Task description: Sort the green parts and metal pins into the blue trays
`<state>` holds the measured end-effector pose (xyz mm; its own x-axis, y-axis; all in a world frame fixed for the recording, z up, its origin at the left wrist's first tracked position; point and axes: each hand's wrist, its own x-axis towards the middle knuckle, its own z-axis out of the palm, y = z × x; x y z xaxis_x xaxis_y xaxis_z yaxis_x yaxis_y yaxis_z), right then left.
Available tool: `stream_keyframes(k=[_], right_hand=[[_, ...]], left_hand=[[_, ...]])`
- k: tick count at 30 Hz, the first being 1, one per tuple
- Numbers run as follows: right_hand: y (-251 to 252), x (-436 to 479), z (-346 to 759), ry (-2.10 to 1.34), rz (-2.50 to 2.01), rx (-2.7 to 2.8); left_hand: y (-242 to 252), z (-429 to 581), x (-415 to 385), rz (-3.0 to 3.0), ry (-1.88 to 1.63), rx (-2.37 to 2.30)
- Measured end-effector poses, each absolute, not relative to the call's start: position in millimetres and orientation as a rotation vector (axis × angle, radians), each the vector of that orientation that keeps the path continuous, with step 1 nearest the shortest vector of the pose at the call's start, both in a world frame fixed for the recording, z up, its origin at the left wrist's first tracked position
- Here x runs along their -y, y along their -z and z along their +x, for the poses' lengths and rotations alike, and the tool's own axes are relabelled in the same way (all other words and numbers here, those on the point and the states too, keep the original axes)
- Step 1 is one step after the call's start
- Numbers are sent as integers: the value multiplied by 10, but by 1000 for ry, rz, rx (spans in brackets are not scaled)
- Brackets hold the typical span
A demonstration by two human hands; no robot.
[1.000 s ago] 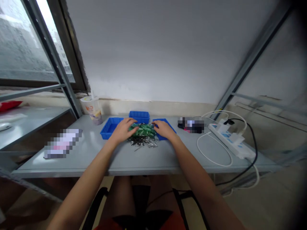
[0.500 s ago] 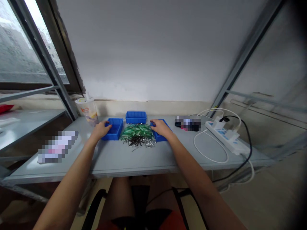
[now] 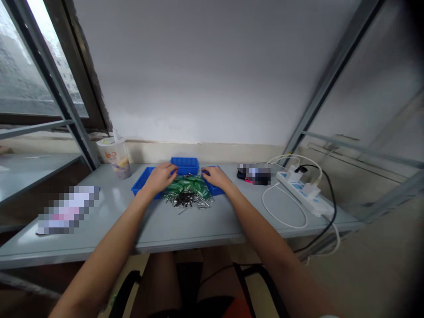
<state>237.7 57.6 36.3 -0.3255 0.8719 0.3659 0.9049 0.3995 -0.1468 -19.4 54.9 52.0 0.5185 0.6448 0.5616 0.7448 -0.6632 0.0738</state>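
Observation:
My left hand point(image 3: 161, 178) hovers over the inner edge of the left blue bin point(image 3: 141, 180) and the left side of a pile. Its fingers are loosely bent and apart, with nothing visible in them. The pile holds small see-through green pieces point(image 3: 192, 185) and thin dark and silver metal pieces point(image 3: 185, 199), too small to name exactly. On the other side, my right hand point(image 3: 214, 176) is over the right blue bin point(image 3: 217, 191), fingers bent and apart near the pile's edge. It partly covers that bin. A third blue bin point(image 3: 184, 164) stands behind the pile.
A drink cup point(image 3: 115, 159) stands at the back left of the grey table point(image 3: 159, 229), and a blurred phone-like object point(image 3: 69, 210) lies in front of it. To the right are a blurred dark item point(image 3: 254, 175) and a white power strip point(image 3: 304, 193) with plugs and looping cables.
My left hand has moved right, from the left bin's outer side to between that bin and the pile. My right hand has shifted slightly toward the pile. The camera view has shifted a little.

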Motion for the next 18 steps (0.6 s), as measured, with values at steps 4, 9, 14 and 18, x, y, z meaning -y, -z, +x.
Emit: stream_keyframes(k=[4, 9, 14, 18], right_hand=[[-350, -601, 2360, 118, -1536, 2258], [-339, -474, 2369, 224, -1484, 2049], [-327, -353, 2364, 205, -1381, 1974], [-336, -311, 2287, 148, -1278, 2031]], left_hand=[[-402, -9, -370, -2743, 691, 920], [-357, 65, -345, -2784, 508, 974], [-379, -8, -380, -2726, 568, 1081], [-385, -34, -365, -2619, 708, 1219]])
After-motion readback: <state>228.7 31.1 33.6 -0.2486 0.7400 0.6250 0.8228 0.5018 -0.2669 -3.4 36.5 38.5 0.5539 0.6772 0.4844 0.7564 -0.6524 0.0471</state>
